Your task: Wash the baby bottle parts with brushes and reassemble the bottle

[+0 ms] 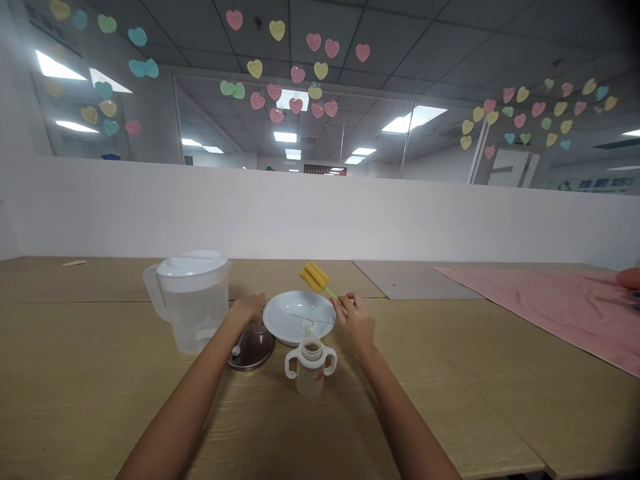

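My right hand point(357, 323) grips the thin green handle of a yellow sponge bottle brush point(315, 275), its head raised above the rim of a white bowl point(277, 328). Small clear parts, among them what looks like a bottle nipple point(309, 327), lie at the bowl's near side. In front stands an uncapped baby bottle point(311, 373) with two white side handles. To the left, my left hand point(249, 311) is closed around the top of a dark, round-based container point(254, 351) with a shiny rim. My wrist and fingers hide its upper part.
A clear lidded pitcher point(196, 310) stands left of my left arm. At the right, a pink cloth point(555, 310) covers part of the wooden table point(100, 400), with an orange object point(628, 278) at its far edge. Behind is a low white wall point(320, 217) with glass above.
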`<state>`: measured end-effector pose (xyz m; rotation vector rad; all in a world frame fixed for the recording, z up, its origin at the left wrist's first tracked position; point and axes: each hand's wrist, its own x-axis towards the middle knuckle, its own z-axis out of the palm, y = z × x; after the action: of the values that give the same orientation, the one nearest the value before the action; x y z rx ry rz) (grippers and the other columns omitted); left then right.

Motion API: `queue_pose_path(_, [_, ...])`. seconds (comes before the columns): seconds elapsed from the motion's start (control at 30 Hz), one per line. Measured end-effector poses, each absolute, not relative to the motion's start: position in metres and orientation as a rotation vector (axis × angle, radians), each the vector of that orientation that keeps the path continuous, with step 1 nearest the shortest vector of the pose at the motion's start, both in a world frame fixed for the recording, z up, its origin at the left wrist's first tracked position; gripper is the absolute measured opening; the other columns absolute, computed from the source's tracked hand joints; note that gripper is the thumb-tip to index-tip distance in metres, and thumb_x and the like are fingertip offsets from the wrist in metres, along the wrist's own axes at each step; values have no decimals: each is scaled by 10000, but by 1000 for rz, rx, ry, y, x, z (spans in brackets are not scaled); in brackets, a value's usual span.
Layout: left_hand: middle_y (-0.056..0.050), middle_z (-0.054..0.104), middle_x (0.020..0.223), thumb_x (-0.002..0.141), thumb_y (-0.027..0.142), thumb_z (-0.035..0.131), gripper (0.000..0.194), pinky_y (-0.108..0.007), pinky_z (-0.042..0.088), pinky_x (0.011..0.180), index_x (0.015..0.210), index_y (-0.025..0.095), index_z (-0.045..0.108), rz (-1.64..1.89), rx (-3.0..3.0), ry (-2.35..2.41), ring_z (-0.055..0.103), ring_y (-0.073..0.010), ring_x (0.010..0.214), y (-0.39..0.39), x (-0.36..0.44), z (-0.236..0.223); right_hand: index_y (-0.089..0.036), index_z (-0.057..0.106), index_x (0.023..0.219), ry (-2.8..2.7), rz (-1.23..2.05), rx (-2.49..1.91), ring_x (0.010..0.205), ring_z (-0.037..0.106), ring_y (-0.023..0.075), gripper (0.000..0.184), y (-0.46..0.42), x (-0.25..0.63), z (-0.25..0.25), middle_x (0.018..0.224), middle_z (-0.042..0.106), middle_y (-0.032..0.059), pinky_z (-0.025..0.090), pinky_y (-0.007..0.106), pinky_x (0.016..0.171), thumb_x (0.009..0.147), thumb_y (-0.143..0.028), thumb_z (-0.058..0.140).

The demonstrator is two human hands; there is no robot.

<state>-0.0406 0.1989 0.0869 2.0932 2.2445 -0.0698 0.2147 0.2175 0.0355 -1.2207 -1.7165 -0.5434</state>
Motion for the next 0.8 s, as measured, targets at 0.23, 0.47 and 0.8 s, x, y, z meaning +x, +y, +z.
queue_pose_path(0.23, [-229,572,1138,564,123,684,637,-429,421,835,1178,109,518,71,2187,2267,542,-354,1045,187,-28,104,-199,670,827,-1676,-522,-1235,577,512,76,367,215,215,38,861,615,43,243,220,519,895,-433,395])
queue_pose_path(0.47, [-1,629,1119,760,294,531,384,-203,426,822,1138,255,584,223,2499,1640,587,-168,981,184,30,88,-189,666,828,-1707,-494,-1256,572,519,73,408,216,216,38,856,609,51,245,220,518,902,-443,355])
queue_pose_path(0.8, [-102,677,804,657,196,582,143,-292,452,626,754,156,680,98,2461,1854,622,-241,737,184,31,79,-184,669,833,-1746,-440,-1269,598,542,92,379,217,216,39,830,625,47,244,227,522,899,-423,381])
